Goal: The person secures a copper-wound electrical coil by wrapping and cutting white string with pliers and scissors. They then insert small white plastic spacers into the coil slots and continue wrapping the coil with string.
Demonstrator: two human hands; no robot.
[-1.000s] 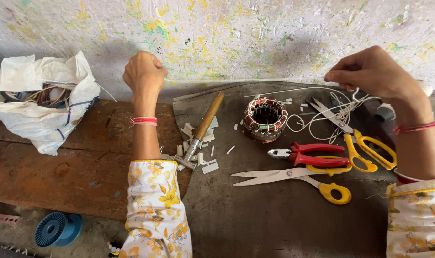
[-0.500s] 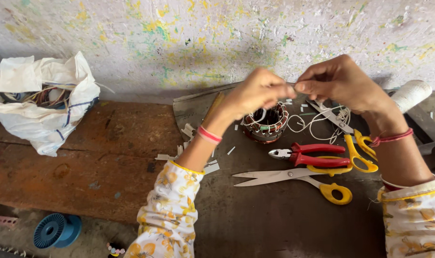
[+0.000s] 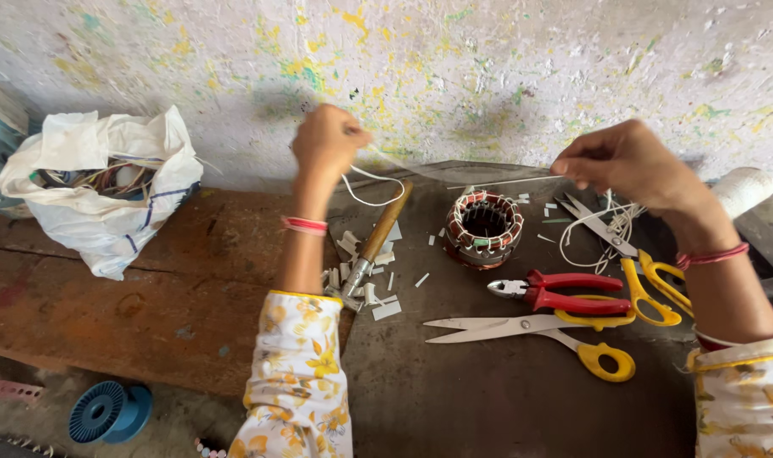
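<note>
Head view: both hands, close together before, have spread apart, left hand point(image 3: 325, 140) and right hand point(image 3: 626, 159) pinching a white string point(image 3: 488, 181) taut.

The table point(image 3: 488, 407), part rusty brown and part dark, carries a white bag point(image 3: 106, 199), a wound stator point(image 3: 483, 229), a wooden-handled tool point(image 3: 378, 242), red pliers point(image 3: 556, 293), and two yellow-handled scissors point(image 3: 531, 331).

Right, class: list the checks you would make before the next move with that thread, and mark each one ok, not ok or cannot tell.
1. Left hand grips thread: ok.
2. Right hand grips thread: ok.
3. Thread taut between the hands: ok.
4. Stator flat on table, below the thread: ok.
5. Scissors and pliers clear of both hands: ok.
6. Thread tied to the stator: cannot tell.
</note>
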